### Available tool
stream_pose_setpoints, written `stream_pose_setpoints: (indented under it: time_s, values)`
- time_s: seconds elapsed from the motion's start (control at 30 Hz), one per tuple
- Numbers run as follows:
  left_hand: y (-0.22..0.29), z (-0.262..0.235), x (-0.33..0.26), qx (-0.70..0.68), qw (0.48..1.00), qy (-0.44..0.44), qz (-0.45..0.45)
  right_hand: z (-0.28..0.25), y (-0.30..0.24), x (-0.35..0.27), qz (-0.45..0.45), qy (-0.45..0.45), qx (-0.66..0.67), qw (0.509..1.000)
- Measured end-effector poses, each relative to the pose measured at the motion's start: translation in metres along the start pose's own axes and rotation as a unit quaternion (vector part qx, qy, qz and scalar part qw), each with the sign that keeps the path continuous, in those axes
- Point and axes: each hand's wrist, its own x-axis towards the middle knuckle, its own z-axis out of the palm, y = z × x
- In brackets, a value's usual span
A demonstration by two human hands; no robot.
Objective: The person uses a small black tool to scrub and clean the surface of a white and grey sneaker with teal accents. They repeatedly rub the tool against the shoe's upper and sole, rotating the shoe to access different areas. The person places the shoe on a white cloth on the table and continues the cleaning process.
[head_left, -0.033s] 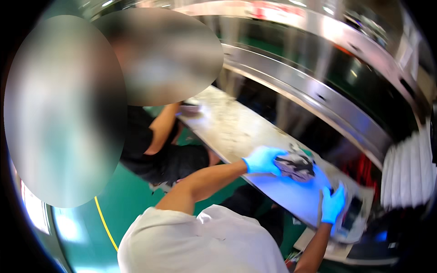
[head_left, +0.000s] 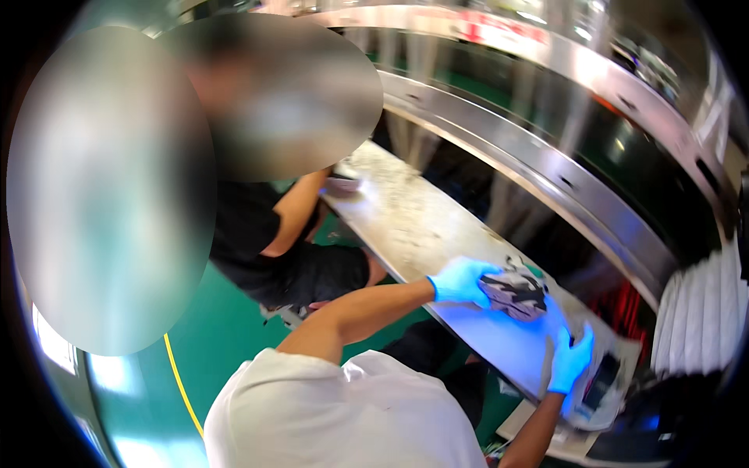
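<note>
My left hand (head_left: 462,281), in a blue glove, is closed on the near left side of a shoe (head_left: 516,296) with a dark and pale pinkish-grey pattern. The shoe is over the bench, in bright blue light. To its right, my right hand (head_left: 572,360), also in a blue glove, is apart from the shoe near the bench's front edge. Its fingers are bent, and a small dark thing shows between thumb and fingers, too blurred to name. A dark flat object (head_left: 602,377) lies just right of that hand.
The long worn bench (head_left: 413,218) runs from upper left to lower right. Behind it stretches a metal-framed line (head_left: 530,148). A co-worker's arm (head_left: 300,210) reaches to the bench's far left, near a purplish piece (head_left: 341,186). A white ribbed hose (head_left: 694,312) hangs at right.
The whole view has shifted slightly, moving the bench and shoe a little right and down. My left hand keeps its hold; the shoe's patterned side shows more sharply.
</note>
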Motion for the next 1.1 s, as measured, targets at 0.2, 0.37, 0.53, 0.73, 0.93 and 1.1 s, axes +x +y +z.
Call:
stream_pose_setpoints:
  time_s: [0.2, 0.37, 0.53, 0.73, 0.93, 1.1]
  values:
    - [0.010, -0.002, -0.073, 0.035, 0.995, 0.021, 0.089, 0.032, -0.068, -0.050, 0.235, -0.324, 0.689, 0.605]
    - [0.031, -0.018, -0.074, 0.076, 0.966, 0.137, 0.207, 0.016, -0.096, -0.039, 0.258, -0.294, 0.721, 0.572]
    - [0.062, -0.048, -0.073, 0.142, 0.867, 0.412, 0.242, -0.051, -0.190, 0.052, -0.006, -0.116, 0.772, 0.625]
    - [-0.026, -0.063, -0.080, 0.171, 0.931, 0.293, 0.138, -0.116, -0.355, 0.246, -0.304, 0.270, 0.480, 0.778]
    - [-0.083, -0.041, -0.031, 0.140, 0.972, 0.150, 0.118, -0.200, -0.307, 0.444, -0.270, 0.420, 0.019, 0.866]
    - [-0.088, -0.054, -0.049, 0.183, 0.954, 0.211, 0.109, -0.119, -0.368, 0.421, -0.238, 0.158, -0.175, 0.942]
